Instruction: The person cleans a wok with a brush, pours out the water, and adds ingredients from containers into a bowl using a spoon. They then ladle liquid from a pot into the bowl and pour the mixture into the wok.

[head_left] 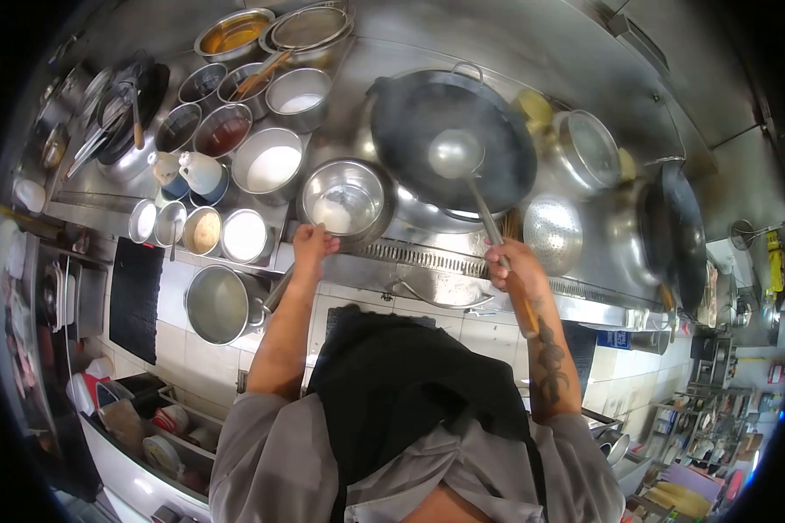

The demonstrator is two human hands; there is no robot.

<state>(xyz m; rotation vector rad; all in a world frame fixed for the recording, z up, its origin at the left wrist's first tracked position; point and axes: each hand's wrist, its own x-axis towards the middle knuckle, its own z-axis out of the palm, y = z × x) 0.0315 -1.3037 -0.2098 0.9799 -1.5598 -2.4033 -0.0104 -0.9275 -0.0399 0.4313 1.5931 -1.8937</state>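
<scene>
My right hand [516,264] is wrapped round the long handle of a ladle [455,155], whose wooden end sticks out below my fist. The ladle's round bowl is inside a large dark wok [397,131], with haze around it. My left hand [314,246] is closed at the near rim of a shiny metal bowl [366,179]. Something whitish [333,214] lies at the bottom of that bowl, on the side by my fingers.
Left of the bowl stand several containers, including a pot of white stuff [269,162], a pot of red-brown liquid [222,131] and squeeze bottles [202,174]. A saucepan [218,305] hangs past the counter edge. A perforated strainer [549,234] and another wok [679,235] are on the right.
</scene>
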